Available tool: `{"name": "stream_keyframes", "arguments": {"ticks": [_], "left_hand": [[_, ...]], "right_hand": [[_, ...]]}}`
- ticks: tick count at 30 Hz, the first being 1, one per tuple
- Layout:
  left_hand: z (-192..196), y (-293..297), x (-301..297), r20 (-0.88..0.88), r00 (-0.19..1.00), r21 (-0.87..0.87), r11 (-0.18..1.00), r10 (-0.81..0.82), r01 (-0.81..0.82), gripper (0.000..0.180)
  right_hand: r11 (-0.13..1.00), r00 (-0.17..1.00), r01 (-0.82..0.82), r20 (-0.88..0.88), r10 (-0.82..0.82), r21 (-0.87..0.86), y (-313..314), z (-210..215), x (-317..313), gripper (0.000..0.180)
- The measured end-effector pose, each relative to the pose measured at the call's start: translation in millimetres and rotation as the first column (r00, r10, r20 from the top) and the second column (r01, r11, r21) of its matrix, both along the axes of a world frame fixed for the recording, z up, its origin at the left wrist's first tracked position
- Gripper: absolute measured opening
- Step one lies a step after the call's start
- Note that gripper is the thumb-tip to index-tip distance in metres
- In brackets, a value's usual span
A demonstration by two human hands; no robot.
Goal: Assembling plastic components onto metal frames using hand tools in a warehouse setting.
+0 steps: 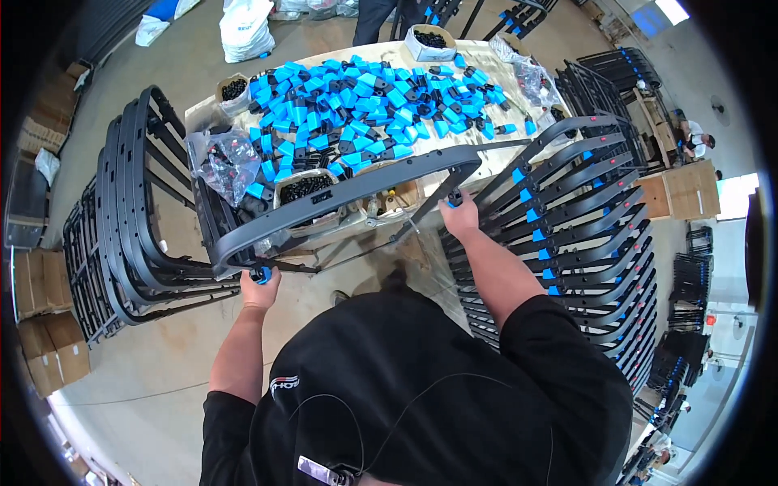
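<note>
A black metal frame (348,194) with a long, rounded front bar is held up in front of me, slanting upward to the right. My left hand (261,288) is closed at its lower left corner, where a small blue and black piece (261,274) shows at the fingers. My right hand (459,215) grips the frame near its right end, around a dark part; the fingers are partly hidden. Behind the frame, a heap of blue and black plastic pieces (356,101) covers much of the table (316,61).
Black frames (121,202) lean in a row at my left. At my right stands a long stack of frames (567,219) with blue pieces on them. Boxes of small black parts (429,42) and a clear plastic bag (227,166) sit on the table. A person (373,20) stands beyond it.
</note>
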State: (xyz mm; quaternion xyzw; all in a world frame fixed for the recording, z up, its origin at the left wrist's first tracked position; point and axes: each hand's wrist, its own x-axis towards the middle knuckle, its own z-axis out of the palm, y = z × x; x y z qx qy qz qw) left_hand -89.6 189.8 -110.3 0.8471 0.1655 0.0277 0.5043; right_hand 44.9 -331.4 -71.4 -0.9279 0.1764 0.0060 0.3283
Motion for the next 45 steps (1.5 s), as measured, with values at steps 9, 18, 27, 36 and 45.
{"name": "stream_keyframes", "arguments": {"ticks": [9, 18, 27, 36, 45], "left_hand": [[26.9, -65.4, 5.5, -0.419, 0.823, 0.227, 0.922, 0.383, -0.314, 0.037], [86.7, -239.3, 86.9, -0.399, 0.917, -0.062, 0.997, 0.010, -0.038, 0.053], [93.6, -254.3, 122.2, -0.568, 0.821, -0.324, 0.933, -0.056, -0.160, 0.029], [149.6, -251.8, 39.4, -0.299, 0.734, -0.927, 0.369, -0.610, -0.071, 0.048], [131.0, -299.8, 81.9, -0.144, 0.591, -0.862, 0.394, -0.793, 0.318, 0.033]], "right_hand": [[0.978, 0.997, 0.061, 0.038, -0.070, 0.198, -12.2, 3.2, -13.1, 0.056], [0.199, 0.754, 0.422, -0.464, 0.465, 0.885, 48.3, 24.3, -31.5, 0.033], [0.259, 0.671, -0.215, -0.050, 0.739, 0.942, -16.5, 42.7, -37.4, 0.026], [0.432, 0.480, -0.736, -0.047, 0.876, 0.522, -73.4, 75.5, -66.9, 0.033], [0.570, 0.755, -0.524, 0.035, 0.655, 0.632, -90.8, 77.9, -66.8, 0.045]]}}
